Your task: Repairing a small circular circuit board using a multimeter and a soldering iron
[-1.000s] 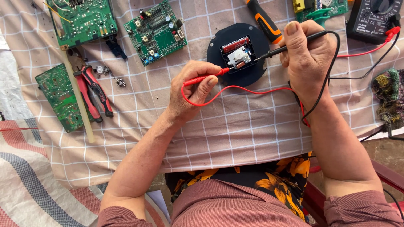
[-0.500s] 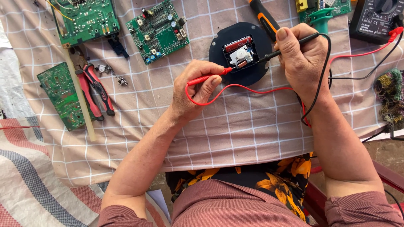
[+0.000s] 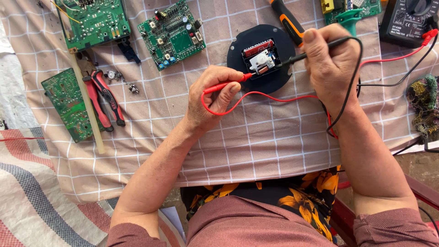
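Note:
My left hand (image 3: pixel 216 95) pinches a red test probe (image 3: pixel 227 84) whose tip touches the left side of the white part inside a round black device (image 3: pixel 261 58). My right hand (image 3: pixel 330 64) grips a black test probe (image 3: pixel 307 53) that points at the same white part from the right. A red lead (image 3: pixel 270 96) loops below the device, and a black lead (image 3: pixel 350 93) hangs past my right wrist. Both leads run to a black multimeter (image 3: pixel 409 20) at the top right.
On the checked cloth (image 3: pixel 256 142) lie a large green circuit board (image 3: pixel 93 20), a smaller square one (image 3: pixel 173 34), a third at the left (image 3: pixel 66 103), red-handled pliers (image 3: pixel 103 98), a pale stick (image 3: pixel 87 107), an orange-handled tool (image 3: pixel 287 20) and tangled wire (image 3: pixel 425 103).
The view has shifted slightly. Both hands keep their probes on the round device, and the black probe's tip sits a little closer to the white part.

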